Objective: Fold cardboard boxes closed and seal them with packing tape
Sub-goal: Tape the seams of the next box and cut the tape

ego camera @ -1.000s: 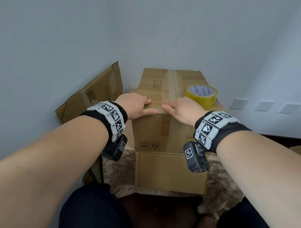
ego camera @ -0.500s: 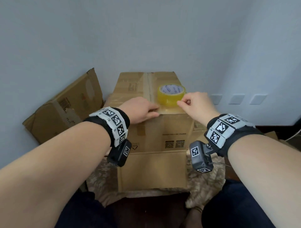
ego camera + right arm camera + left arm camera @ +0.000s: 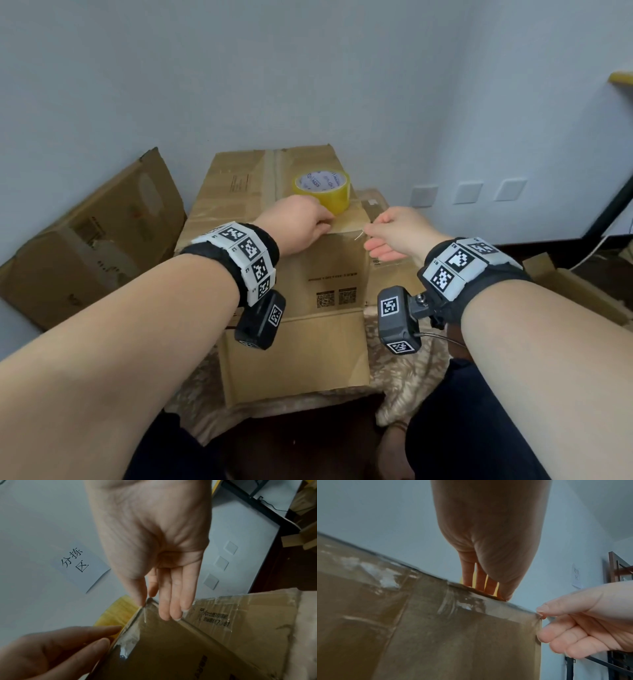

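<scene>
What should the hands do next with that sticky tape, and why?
Probably press it down. The right hand pinches a clear tape strip at the box corner, not yet stuck flat, while the left hand rests on the box top by the yellow roll.

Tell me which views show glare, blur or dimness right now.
Head view: bright and sharp, wide-angle bending at the edges; clear strip of tape barely visible. Left wrist view: dim, brown cardboard box soft, white glare on old tape; left hand backlit by the yellow tape roll. Right wrist view: dim, glare streak on the strip pinched by the right hand.
</scene>
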